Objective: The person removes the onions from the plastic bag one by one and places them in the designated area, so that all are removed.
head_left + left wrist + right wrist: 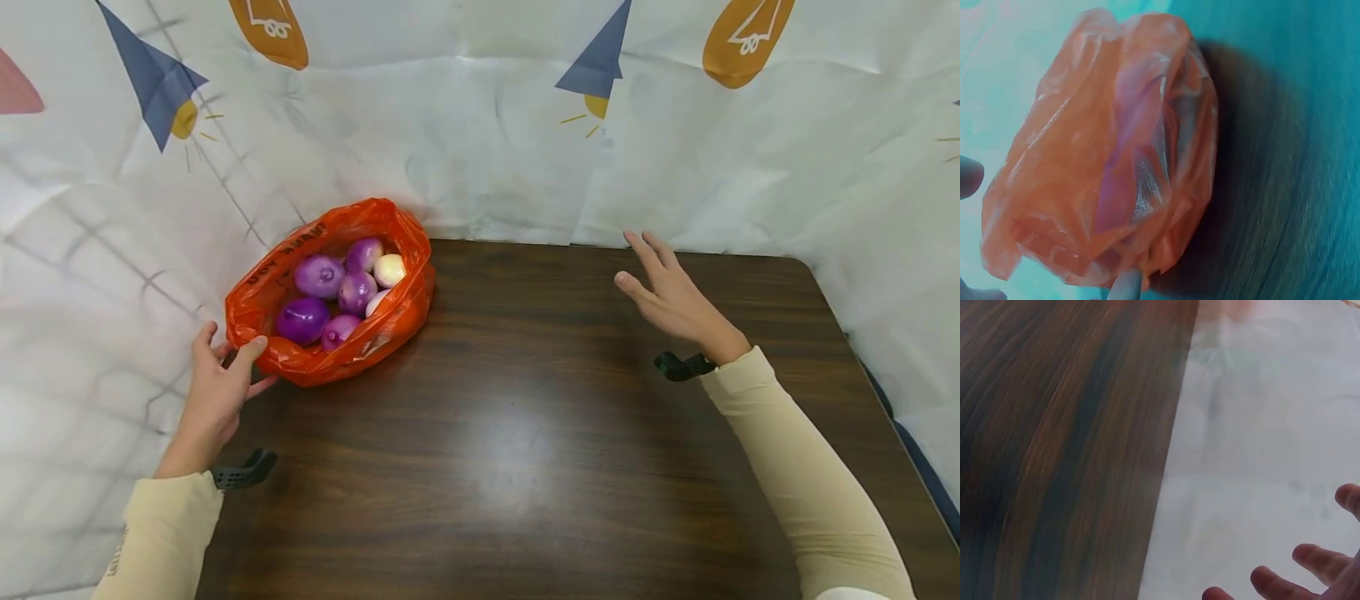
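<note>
An orange plastic bag (408, 312) with dark print stands at the left of the table, its mouth rolled wide. Inside lie several purple onions (318, 277) and a paler, whitish onion (389, 271). At the bag's near left corner is my left hand (213, 396), fingers spread, the thumb against the rim. One fingertip (1126, 286) meets the crumpled plastic in the left wrist view, while others stand apart from it. My right hand (675, 300) hovers over the far right of the table with fingers extended and nothing in it.
The dark wood-grain table (487, 433) ends at the back against a white sheet (487, 167) printed with rockets and bulbs. This sheet also hangs along the left and right sides. Each wrist wears a black band (682, 367).
</note>
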### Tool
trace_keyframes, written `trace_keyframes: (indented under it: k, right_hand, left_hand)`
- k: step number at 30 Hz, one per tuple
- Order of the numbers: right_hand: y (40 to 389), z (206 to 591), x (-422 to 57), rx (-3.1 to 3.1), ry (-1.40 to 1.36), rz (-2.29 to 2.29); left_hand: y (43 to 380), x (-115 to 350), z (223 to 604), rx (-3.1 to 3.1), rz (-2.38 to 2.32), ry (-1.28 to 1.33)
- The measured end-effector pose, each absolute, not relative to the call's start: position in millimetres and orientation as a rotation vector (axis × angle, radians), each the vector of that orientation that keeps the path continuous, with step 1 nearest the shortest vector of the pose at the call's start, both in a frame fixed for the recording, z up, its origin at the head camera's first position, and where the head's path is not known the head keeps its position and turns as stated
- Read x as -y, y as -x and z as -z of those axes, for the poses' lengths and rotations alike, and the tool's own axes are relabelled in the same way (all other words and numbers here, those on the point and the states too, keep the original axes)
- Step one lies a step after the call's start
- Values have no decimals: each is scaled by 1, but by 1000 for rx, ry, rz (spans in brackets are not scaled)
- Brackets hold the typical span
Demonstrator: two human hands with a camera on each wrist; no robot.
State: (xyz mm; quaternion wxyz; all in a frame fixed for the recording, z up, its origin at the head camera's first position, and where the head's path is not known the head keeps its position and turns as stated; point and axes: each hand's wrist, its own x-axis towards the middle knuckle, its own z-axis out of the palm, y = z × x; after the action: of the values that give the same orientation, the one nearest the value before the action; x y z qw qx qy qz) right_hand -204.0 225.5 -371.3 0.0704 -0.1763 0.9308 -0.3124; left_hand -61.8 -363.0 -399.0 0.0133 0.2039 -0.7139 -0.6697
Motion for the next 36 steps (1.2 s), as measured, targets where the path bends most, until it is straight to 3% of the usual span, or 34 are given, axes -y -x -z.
trace_keyframes:
  k: [11,36]
  right_hand:
    - [229,389,-178,-2705,631,1120]
    - [261,412,-85,-2250,552,1537]
  left_hand:
    - [65,375,408,1898,2525,-424]
    - [71,382,420,2055,2366,-252]
